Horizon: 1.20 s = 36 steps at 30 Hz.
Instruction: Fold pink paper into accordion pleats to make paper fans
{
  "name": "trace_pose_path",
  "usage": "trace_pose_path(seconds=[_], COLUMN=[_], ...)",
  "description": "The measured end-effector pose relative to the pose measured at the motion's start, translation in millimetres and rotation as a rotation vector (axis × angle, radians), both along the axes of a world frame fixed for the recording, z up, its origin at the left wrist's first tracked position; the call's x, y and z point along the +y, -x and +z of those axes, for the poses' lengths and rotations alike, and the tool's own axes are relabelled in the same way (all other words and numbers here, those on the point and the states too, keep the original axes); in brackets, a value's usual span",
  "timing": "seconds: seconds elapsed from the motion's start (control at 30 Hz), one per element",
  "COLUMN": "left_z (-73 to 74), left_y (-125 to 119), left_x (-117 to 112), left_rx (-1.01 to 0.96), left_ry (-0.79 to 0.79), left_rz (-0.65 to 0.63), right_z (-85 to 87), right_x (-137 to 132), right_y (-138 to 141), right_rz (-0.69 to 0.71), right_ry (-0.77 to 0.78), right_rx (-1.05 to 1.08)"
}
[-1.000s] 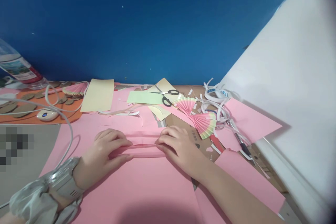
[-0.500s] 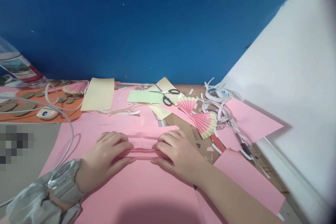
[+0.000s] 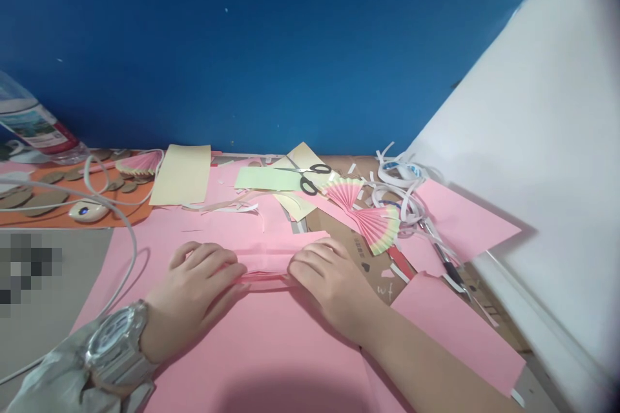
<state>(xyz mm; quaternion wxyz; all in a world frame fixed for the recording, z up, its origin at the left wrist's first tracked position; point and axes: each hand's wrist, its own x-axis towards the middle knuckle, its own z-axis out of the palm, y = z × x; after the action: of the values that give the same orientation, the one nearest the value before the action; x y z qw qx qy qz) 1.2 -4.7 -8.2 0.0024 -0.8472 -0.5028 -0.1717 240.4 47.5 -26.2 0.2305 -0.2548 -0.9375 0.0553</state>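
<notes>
Between my hands lies a strip of pink paper (image 3: 265, 263), folded in narrow pleats along its near edge. My left hand (image 3: 201, 284) pinches its left end, fingers curled over the top and the thumb along the near side. At the right end my right hand (image 3: 325, 282) grips it the same way, its thumb mostly hidden. Beneath both hands spreads a large pink sheet (image 3: 271, 348). Beyond my right hand rests a pleated pink fan with yellow-green edges (image 3: 375, 226). Black-handled scissors (image 3: 309, 179) lie open on a pale green paper strip (image 3: 261, 178).
A pale yellow sheet (image 3: 181, 174), a white mouse-like device (image 3: 88, 210) and a tilted bottle (image 3: 41, 129) are on the left. Rightward lie white paper strips (image 3: 411, 206), a pen (image 3: 448, 264) and pink paper pieces (image 3: 460, 335). A blue wall (image 3: 271, 45) stands behind.
My thumbs have drawn in closer under the pleated edge, and my right hand has shifted slightly right. Both hands still hold the pink paper; the surrounding items have stayed put.
</notes>
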Motion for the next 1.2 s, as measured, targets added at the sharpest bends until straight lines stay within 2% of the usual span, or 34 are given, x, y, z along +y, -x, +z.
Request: trace_pose_path(seconds=[0.2,0.33,0.5,0.57,0.67,0.77,0.97,1.2], left_z=[1.5,1.0,2.3,2.1,0.5,-1.4,-4.3,-6.9], left_y=[0.5,2.1,3.5,3.7,4.5,5.6,5.2,2.1], left_x=[1.0,1.4,5.3,6.4,5.2,2.2,1.9,2.8], left_rx=[-0.089,-0.166,-0.297,-0.314,-0.289,-0.239,-0.142,-0.06], left_ry=[0.044,0.091,0.315,0.34,0.29,0.199,0.033,0.025], left_rz=[-0.006,-0.013,0.021,0.029,0.008,-0.02,-0.043,-0.002], right_z=[3.8,14.2,23.7,24.3,21.8,17.0,9.2,9.5], right_x=[-1.7,0.3,5.1,6.2,5.9,4.1,0.9,-1.3], right_y=[0.3,2.7,1.4,0.9,1.6,2.4,0.3,5.0], right_rz=[-0.078,-0.058,-0.055,-0.068,-0.036,0.003,-0.032,-0.083], right_ry=[0.04,0.197,0.475,0.52,0.478,0.362,0.16,0.12], right_rx=[0.072,0.079,0.164,0.185,0.154,0.062,0.001,-0.061])
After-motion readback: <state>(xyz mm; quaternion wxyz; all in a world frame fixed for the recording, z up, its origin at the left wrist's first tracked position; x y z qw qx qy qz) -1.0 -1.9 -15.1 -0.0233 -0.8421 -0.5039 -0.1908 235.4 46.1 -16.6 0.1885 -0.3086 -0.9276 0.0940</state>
